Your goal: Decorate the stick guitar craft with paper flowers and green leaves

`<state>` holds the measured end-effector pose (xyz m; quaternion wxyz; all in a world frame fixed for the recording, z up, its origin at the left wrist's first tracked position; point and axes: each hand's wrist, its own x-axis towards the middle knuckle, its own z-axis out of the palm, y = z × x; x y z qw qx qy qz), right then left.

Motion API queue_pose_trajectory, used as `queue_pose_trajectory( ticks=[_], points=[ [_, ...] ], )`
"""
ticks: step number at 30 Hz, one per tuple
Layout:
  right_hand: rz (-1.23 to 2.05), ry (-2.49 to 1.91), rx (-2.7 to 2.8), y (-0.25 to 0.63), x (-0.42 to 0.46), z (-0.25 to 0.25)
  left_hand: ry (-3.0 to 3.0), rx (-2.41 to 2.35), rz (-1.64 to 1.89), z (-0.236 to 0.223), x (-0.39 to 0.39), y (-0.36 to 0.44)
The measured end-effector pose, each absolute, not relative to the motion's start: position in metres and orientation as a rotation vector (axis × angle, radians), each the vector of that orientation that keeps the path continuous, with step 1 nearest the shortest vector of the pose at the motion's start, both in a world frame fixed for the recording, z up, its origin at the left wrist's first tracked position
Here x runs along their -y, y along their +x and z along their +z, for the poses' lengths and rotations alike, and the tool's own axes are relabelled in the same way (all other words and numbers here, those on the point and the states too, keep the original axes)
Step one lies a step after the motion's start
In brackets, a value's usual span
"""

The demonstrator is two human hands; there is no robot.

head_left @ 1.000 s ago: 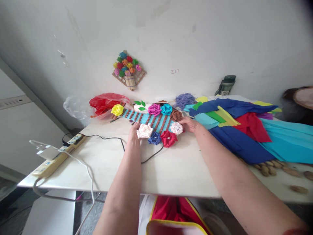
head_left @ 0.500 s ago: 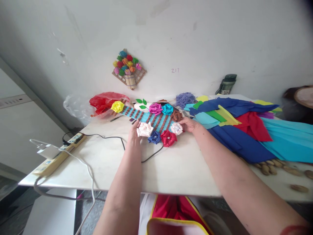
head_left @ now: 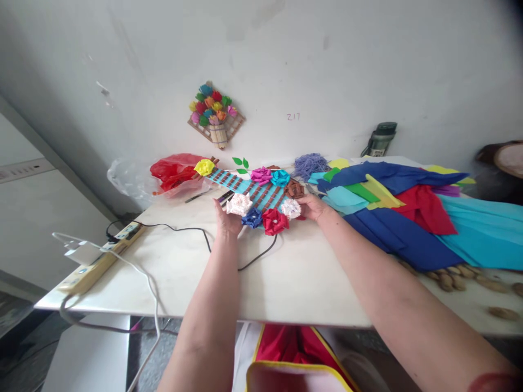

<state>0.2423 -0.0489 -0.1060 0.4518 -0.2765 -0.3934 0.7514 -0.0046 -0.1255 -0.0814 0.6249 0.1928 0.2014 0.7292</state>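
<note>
Between my hands is a woven flower craft (head_left: 259, 191), a lattice of light blue and brown strips with crumpled paper flowers around its edge. A yellow flower (head_left: 204, 167) sits at its far left tip and a red flower (head_left: 275, 221) on the near edge. My left hand (head_left: 227, 222) supports the near left side by a white flower (head_left: 239, 204), its thumb raised and its other fingers mostly hidden beneath. At the right end, next to another white flower (head_left: 291, 208) and a brown flower (head_left: 294, 189), my right hand (head_left: 309, 207) grips the edge.
Coloured crepe paper (head_left: 392, 218) covers the table's right side, with peanut-like pods (head_left: 451, 276) in front. Purple shredded strands (head_left: 310, 166) and a red plastic bag (head_left: 175, 171) lie along the back. A power strip (head_left: 102, 258) with cables is at left. A bottle (head_left: 379, 140) stands behind.
The woven craft has tilted, its near flowers rising slightly and shifting left. My left thumb has come off the front beside the white flower. My right hand keeps its grip.
</note>
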Motion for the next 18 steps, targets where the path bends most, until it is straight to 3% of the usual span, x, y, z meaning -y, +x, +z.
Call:
queue_pose_trajectory(
  ticks=[18],
  points=[
    [1.679,-0.605,0.784,0.219,0.052,-0.095,0.652,-0.481,1.496,-0.089,0.130,0.005]
  ],
)
